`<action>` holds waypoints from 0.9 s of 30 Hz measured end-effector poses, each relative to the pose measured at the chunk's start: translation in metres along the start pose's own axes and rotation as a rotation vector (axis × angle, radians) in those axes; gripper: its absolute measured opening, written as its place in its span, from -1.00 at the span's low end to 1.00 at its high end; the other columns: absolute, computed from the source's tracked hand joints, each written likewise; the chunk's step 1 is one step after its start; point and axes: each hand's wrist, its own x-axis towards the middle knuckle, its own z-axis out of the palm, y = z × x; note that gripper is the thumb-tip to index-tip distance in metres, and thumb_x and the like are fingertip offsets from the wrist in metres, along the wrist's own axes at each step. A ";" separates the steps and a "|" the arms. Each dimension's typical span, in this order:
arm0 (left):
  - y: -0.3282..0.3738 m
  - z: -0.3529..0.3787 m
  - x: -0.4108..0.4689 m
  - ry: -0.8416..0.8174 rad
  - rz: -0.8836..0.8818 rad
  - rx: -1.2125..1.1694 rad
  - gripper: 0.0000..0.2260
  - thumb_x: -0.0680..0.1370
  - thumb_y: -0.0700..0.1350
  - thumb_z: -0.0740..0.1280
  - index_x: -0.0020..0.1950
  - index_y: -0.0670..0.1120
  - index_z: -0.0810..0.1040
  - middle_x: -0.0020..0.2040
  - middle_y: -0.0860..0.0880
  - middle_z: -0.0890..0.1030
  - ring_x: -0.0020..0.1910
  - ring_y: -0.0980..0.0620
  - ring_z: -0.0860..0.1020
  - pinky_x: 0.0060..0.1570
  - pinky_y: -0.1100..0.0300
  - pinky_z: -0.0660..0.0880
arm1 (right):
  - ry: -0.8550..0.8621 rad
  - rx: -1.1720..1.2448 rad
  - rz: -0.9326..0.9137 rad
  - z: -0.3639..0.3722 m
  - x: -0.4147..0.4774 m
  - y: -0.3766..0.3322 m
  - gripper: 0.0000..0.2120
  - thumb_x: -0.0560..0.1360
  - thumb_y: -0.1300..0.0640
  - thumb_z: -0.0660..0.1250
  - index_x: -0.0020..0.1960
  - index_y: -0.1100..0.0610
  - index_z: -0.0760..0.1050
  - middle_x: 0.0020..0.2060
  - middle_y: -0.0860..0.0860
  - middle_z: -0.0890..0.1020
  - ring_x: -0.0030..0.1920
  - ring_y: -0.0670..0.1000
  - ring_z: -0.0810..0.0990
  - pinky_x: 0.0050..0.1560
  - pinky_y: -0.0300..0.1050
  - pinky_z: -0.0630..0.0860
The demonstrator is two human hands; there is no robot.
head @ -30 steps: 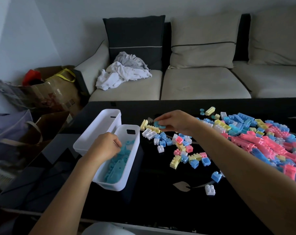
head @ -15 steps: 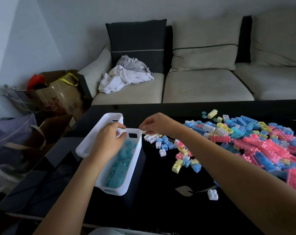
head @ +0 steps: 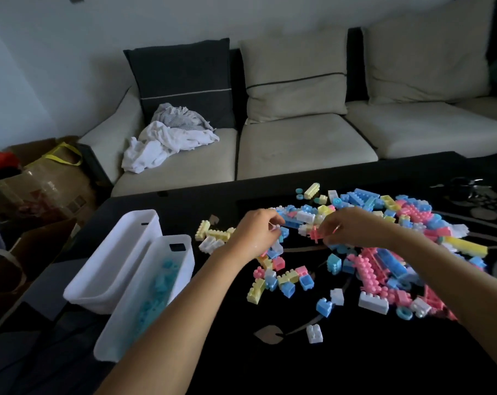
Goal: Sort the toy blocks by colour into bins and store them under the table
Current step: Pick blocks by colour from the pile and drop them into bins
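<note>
1. A second ago our left hand (head: 255, 233) was at the rim of the near bin (head: 164, 245). Now it is out over the loose blocks (head: 412, 215), just left of our right hand (head: 355, 229).
2. We take this to mean one drop of blue is finished and the next pick is starting. Storing under the table is a long way off.
3. The fingers of both hands curl down into the pile. We cannot tell whether either grip is pinching a block.
4. We count two white bins, side by side at the left of the tabletop (head: 270, 366). The near one holds blue pieces (head: 161, 280), and the far one (head: 113, 260) shows nothing inside.
5. The blocks come in four colours, blue, pink, yellow and white. There are too many to count, and most are heaped to the right.
</note>
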 end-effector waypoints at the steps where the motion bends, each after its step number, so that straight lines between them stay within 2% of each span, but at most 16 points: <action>1: 0.001 0.009 0.007 -0.022 0.001 0.012 -0.79 0.55 -0.19 0.33 0.18 -0.06 0.57 0.15 0.00 0.59 0.07 0.10 0.56 0.02 0.30 0.47 | -0.002 -0.008 0.011 0.002 -0.004 0.004 -0.83 0.49 0.07 0.37 0.06 0.05 0.59 -0.08 -0.12 0.62 -0.09 -0.15 0.56 -0.13 -0.45 0.38; 6: -0.001 0.048 0.024 -0.065 -0.019 0.189 -0.73 0.53 -0.17 0.36 0.22 -0.06 0.53 0.18 -0.04 0.58 0.12 0.01 0.56 0.11 0.13 0.51 | -0.037 0.006 -0.019 0.010 -0.022 0.006 -0.67 0.44 -0.12 0.38 0.13 -0.01 0.54 -0.03 -0.15 0.59 -0.07 -0.15 0.55 0.00 -0.26 0.50; 9: -0.008 0.056 0.026 -0.036 -0.037 0.256 -0.79 0.51 -0.16 0.38 0.14 -0.08 0.56 0.11 -0.03 0.58 0.08 0.01 0.56 0.07 0.14 0.51 | -0.111 -0.070 -0.073 0.018 -0.030 0.004 -0.54 0.40 -0.06 0.44 0.26 -0.03 0.46 0.13 -0.15 0.53 0.08 -0.12 0.52 0.14 -0.21 0.46; 12: -0.015 0.056 0.024 -0.072 -0.051 0.269 -0.90 0.51 -0.17 0.38 0.01 -0.10 0.59 0.00 -0.03 0.61 -0.02 0.02 0.58 -0.02 0.17 0.52 | -0.082 -0.134 -0.128 0.029 -0.030 0.005 -0.61 0.43 0.06 0.43 0.25 -0.02 0.49 0.17 -0.11 0.56 0.12 -0.13 0.52 0.14 -0.25 0.44; 14: -0.019 0.052 0.022 -0.088 -0.066 0.263 -0.91 0.51 -0.19 0.37 0.00 -0.10 0.59 -0.03 -0.03 0.61 -0.05 0.03 0.58 -0.04 0.18 0.51 | -0.054 -0.137 -0.144 0.033 -0.026 0.003 -0.68 0.47 0.12 0.39 0.22 0.00 0.51 0.17 -0.11 0.58 0.12 -0.15 0.54 0.12 -0.32 0.44; 17: -0.026 0.043 0.017 -0.146 -0.036 0.241 -0.87 0.51 -0.24 0.35 0.03 -0.09 0.57 0.00 -0.03 0.60 -0.02 0.02 0.57 -0.03 0.22 0.49 | 0.001 -0.086 -0.106 0.034 -0.016 -0.001 -0.79 0.51 0.18 0.31 0.13 0.01 0.54 0.11 -0.10 0.57 0.07 -0.12 0.55 0.12 -0.23 0.51; 20: -0.030 0.035 0.011 -0.228 0.038 0.272 -0.83 0.51 -0.26 0.33 0.08 -0.09 0.56 0.06 -0.01 0.54 0.05 0.05 0.52 -0.05 0.31 0.39 | 0.061 -0.039 -0.049 0.032 -0.007 -0.005 -0.78 0.53 0.30 0.17 0.02 0.06 0.52 0.02 -0.06 0.49 0.06 -0.06 0.50 0.06 -0.24 0.46; 24: -0.036 0.031 0.007 -0.256 0.047 0.269 -0.80 0.51 -0.25 0.33 0.12 -0.10 0.53 0.10 -0.01 0.49 0.07 0.06 0.48 -0.02 0.30 0.39 | 0.122 -0.045 -0.005 0.030 -0.003 -0.002 -0.80 0.57 0.25 0.09 0.01 0.14 0.49 -0.01 0.03 0.51 0.00 0.01 0.51 0.01 -0.14 0.47; 27: -0.041 0.030 0.006 -0.245 0.021 0.235 -0.85 0.50 -0.21 0.35 0.06 -0.07 0.52 0.05 0.02 0.45 0.01 0.09 0.47 -0.03 0.29 0.40 | 0.178 -0.041 0.016 0.029 -0.006 0.003 -0.81 0.59 0.15 0.14 0.04 0.14 0.52 -0.04 0.02 0.57 -0.05 -0.01 0.54 0.02 -0.11 0.52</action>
